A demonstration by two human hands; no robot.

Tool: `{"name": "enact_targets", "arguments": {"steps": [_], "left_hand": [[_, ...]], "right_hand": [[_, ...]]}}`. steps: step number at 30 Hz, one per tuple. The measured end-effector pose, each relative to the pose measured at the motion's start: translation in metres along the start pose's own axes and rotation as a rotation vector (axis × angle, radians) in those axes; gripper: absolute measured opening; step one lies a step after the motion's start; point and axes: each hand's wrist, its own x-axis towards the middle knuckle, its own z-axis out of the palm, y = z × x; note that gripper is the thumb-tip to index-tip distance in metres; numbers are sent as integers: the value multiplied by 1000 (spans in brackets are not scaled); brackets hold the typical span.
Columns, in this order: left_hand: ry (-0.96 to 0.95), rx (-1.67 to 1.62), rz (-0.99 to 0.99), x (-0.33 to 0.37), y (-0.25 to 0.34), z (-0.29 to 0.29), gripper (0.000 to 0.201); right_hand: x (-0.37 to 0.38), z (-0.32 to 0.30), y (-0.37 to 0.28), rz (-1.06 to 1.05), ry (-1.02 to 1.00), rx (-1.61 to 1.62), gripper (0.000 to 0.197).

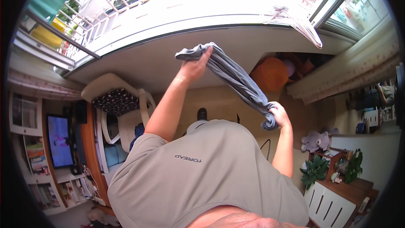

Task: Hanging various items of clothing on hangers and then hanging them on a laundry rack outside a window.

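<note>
A blue-grey piece of cloth (236, 76), perhaps a garment, is stretched between my two hands in a long bunched strip. My left hand (196, 65) grips it near its upper left end, and a short gathered part sticks out past the fingers. Lower and to the right, my right hand (279, 116) is closed round the other end, with a small crumpled bit hanging below. The cloth slants down from left to right in front of the wall under the window. Its folds hide what kind of garment it is.
White hangers (297, 23) lie on the window sill (202, 19) at the right. Below them stands an orange rounded object (271, 74). A cream chair (112, 88) is at left, beyond it a lit screen (60, 140). At right, plants (315, 171) stand on a wooden-topped cabinet (329, 202).
</note>
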Motion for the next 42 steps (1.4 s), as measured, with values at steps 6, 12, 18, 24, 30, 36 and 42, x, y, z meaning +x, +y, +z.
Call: {"name": "enact_targets", "arguments": {"steps": [6,12,18,24,30,36,42], "left_hand": [[-67,-375,-247,52,24,-33,24],[-413,-608,-293,80,63,-17,34],[-885,-708,-251,93,86,24,43],[-909,-505,35,113,68,17,54],[-634,-278,224,131,53,23,34],[-704,-463,26,139,48,18,24],[-694,-646,46,143,44,11,21]], "right_hand": [[7,-29,-17,-51,85,-8,15],[4,40,-131,-117,335,-907,63],[25,118,-215,-606,17,-81,69],[41,112,-226,-592,89,-73,29],[41,118,-227,-516,244,-63,17],[42,136,-239,-781,578,-203,2],[49,143,-250,-727,665,-227,5]]}}
